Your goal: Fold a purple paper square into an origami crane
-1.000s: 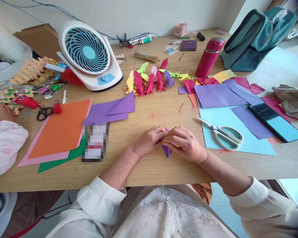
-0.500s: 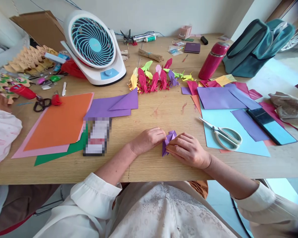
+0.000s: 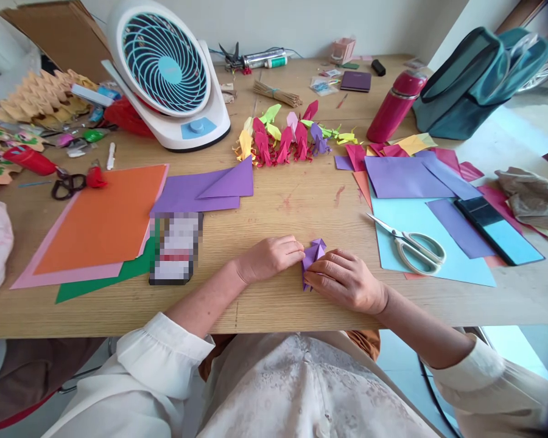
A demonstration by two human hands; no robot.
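A small piece of folded purple paper (image 3: 315,250) stands between my two hands near the front of the table, partly hidden by the fingers. My left hand (image 3: 276,258) pinches its left edge with the fingertips. On the other side my right hand (image 3: 344,281) is closed on it, fingers curled over its lower right part. Farther back lies a row of folded paper figures (image 3: 285,145) in red, yellow, green, pink and purple. White-handled scissors (image 3: 418,249) rest on a light blue sheet (image 3: 393,216) to the right.
Orange paper (image 3: 105,213) and purple sheets (image 3: 178,190) lie left, beside a blurred phone (image 3: 176,249). A fan (image 3: 168,73) stands behind them. A red bottle (image 3: 395,106), a teal bag (image 3: 470,91) and a dark phone (image 3: 497,231) are on the right.
The camera view has shifted slightly. Both hands stay on the purple paper, which sits a little more upright, with small shifts of the fingers.
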